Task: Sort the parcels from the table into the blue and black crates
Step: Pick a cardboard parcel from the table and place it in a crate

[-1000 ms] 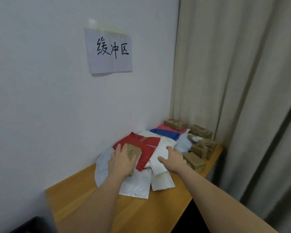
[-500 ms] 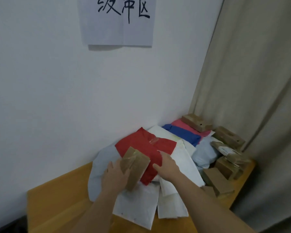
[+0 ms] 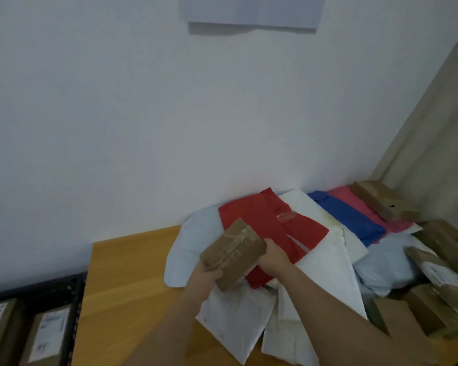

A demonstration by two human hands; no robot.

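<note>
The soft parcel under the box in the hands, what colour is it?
Red parcel, seen in the head view.

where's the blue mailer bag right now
In the head view, the blue plastic mailer bag lies right of centre near the wall, between the white padded envelope and the pink mailer bag.

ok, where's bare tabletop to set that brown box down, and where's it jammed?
Bare wood shows on the table between its left edge by the black crate and the pale grey mailer, running back to the wall. From the red mailer rightward, mailers overlap and cardboard boxes crowd the curtain corner. Both hands hold the brown box.
</note>
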